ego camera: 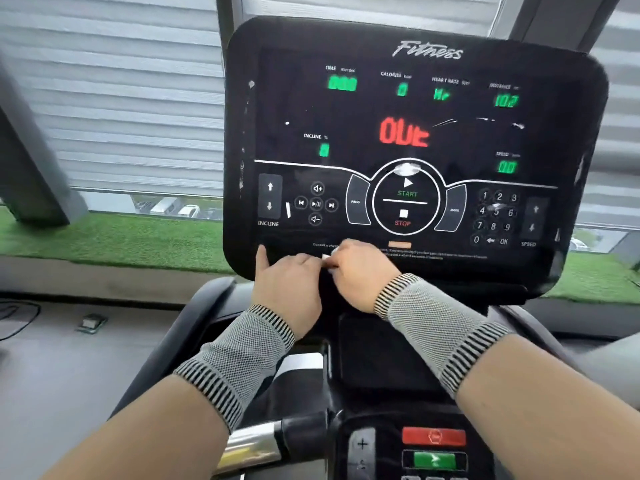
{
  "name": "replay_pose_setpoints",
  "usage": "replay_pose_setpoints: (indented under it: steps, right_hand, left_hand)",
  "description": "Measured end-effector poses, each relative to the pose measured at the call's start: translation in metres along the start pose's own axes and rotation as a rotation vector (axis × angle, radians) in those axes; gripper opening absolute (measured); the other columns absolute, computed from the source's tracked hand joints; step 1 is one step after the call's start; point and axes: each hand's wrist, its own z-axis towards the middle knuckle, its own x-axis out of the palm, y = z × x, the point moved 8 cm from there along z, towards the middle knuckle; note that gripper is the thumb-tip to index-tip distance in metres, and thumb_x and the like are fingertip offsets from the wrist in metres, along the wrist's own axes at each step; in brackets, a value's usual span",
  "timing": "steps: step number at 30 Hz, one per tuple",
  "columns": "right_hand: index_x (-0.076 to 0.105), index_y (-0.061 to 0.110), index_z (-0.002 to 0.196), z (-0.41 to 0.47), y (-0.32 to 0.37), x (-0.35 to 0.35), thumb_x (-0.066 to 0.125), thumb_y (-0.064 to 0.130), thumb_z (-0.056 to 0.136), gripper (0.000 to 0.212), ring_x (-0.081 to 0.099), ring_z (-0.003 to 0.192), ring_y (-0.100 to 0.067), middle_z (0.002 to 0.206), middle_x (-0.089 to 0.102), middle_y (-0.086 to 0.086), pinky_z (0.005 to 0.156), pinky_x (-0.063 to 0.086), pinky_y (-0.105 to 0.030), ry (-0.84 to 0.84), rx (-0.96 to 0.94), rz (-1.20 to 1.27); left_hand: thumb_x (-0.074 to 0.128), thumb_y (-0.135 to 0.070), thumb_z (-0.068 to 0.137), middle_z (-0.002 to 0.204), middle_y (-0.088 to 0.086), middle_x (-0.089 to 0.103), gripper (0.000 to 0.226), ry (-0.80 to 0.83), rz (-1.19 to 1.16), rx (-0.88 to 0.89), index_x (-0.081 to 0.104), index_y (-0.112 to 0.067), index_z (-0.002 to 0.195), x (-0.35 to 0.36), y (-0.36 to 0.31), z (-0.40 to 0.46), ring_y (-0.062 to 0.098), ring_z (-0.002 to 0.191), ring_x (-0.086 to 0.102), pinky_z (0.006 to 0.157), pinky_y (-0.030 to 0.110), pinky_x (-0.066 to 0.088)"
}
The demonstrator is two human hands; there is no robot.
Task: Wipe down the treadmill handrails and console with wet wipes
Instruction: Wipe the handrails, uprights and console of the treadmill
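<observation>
We have both hands at the lower edge of the console (412, 147), probably to spread the wet wipe (327, 259) before rubbing the panel. Our left hand (289, 282) seems to pinch one end of it with the thumb propped on the bezel, and our right hand (360, 271) has its fingers curled round the other. Only a white scrap shows between them, so its size is unclear, and the handrail (252, 441) is mostly cut off below.
</observation>
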Motion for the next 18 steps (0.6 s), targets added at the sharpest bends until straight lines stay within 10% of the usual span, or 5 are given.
replay_pose_setpoints:
  steps: [18]
  right_hand:
    - [0.067, 0.015, 0.116, 0.025, 0.055, 0.001, 0.04, 0.01, 0.091, 0.037, 0.052, 0.114, -0.026, 0.12, 0.055, -0.008, 0.1, 0.041, -0.037, 0.081, 0.005, -0.027]
  left_hand:
    - [0.041, -0.015, 0.092, 0.139, -0.015, 0.048, 0.049, -0.059, -0.061, -0.101, 0.043, -0.03, 0.139, -0.011, 0.081, -0.023, 0.005, 0.129, 0.044, 0.119, 0.04, 0.002]
